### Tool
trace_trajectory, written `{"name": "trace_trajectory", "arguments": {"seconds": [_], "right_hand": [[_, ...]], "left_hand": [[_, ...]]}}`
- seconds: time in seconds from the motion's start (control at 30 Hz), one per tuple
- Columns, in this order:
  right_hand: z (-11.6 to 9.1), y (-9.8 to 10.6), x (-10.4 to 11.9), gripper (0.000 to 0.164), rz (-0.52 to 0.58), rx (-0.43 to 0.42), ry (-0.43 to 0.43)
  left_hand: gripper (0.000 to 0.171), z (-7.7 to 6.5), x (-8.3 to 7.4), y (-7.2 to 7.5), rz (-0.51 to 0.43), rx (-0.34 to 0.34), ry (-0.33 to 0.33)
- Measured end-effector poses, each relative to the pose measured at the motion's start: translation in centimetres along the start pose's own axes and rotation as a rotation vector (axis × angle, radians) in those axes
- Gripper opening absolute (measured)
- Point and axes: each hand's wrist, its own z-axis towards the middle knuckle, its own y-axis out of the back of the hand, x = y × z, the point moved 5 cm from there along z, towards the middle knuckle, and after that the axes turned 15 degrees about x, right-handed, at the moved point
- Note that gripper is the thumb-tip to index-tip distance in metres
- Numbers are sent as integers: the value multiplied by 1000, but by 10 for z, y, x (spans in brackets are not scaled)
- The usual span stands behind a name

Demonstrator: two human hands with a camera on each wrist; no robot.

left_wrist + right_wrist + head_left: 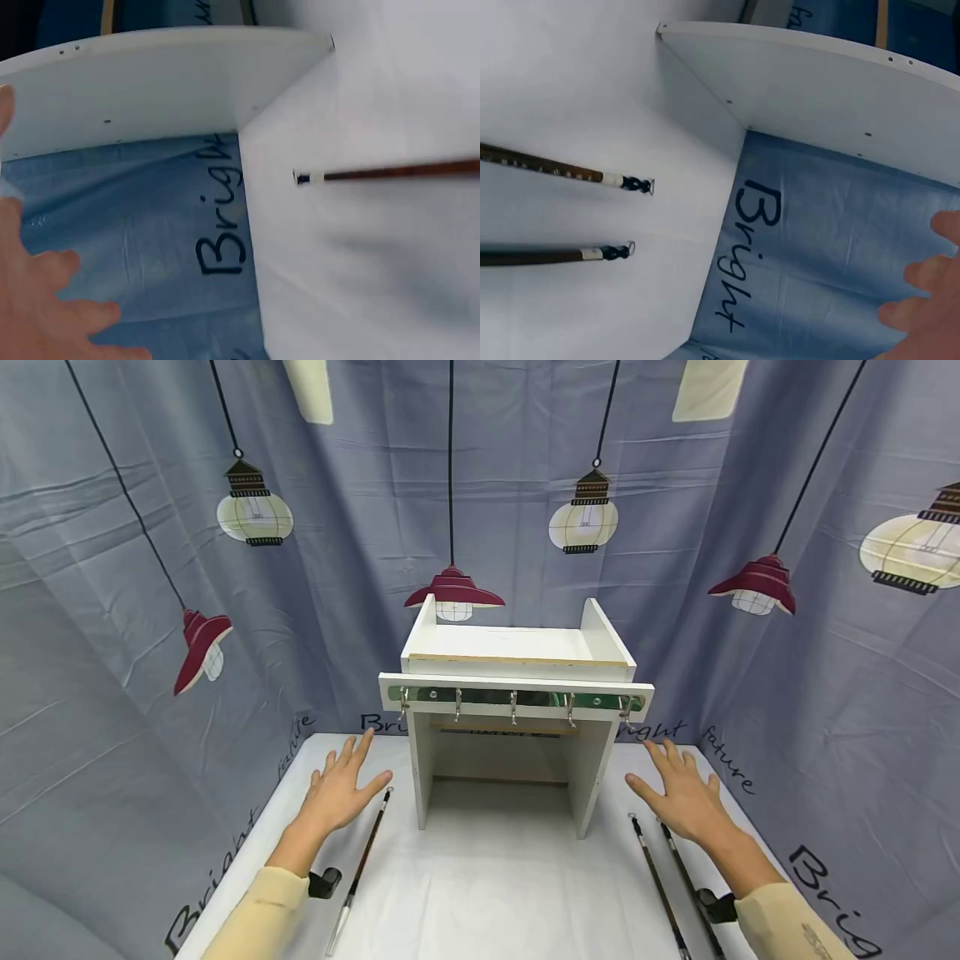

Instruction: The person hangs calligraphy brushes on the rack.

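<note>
My left hand [333, 795] is held over the left side of the table, fingers spread and nothing in it. Close beside it lies a brush [365, 856] with a brown handle and a hanging loop at its far end. On the other side my right hand [684, 797] is likewise spread and holds nothing. Two dark-handled brushes, one nearer the middle [657, 881] and one farther right [688, 885], lie below it. Between the hands stands a white shelf unit [517, 670] with a row of metal hooks [513, 706] across its front.
The white table [480, 893] is bounded by a blue-grey curtain [360, 527] printed with lamps and lettering, at the back and both sides. The shelf's side panels [810, 90] reach down to the tabletop. Black wrist mounts sit at both sleeves.
</note>
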Motion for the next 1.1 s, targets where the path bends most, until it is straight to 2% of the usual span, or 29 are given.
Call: {"name": "trace_trajectory", "arguments": {"seconds": [0.17,0.3,0.43,0.53,0.73,0.97,1.1], "right_hand": [[-6,-5,-3,88,71,-21,-6],[-12,-11,-7,85,151,-61,-10],[-16,-15,-14,82,219,-110,-51],[-19,-20,-21,80,256,-138,-91],[-25,-29,-36,73,300,-185,-193],[-30,-47,-57,72,353,-170,-293],[-32,-57,-69,69,346,-197,-345]], "left_hand": [[85,0,-6,-8,-235,-45,-115],[85,2,-14,-19,-415,-63,-158],[83,8,-29,-29,-540,-80,-198],[81,14,-42,-33,-588,-89,-238],[79,23,-64,-36,-623,-91,-299],[71,28,-72,-36,-668,-115,-288],[67,33,-74,-35,-672,-132,-271]]}}
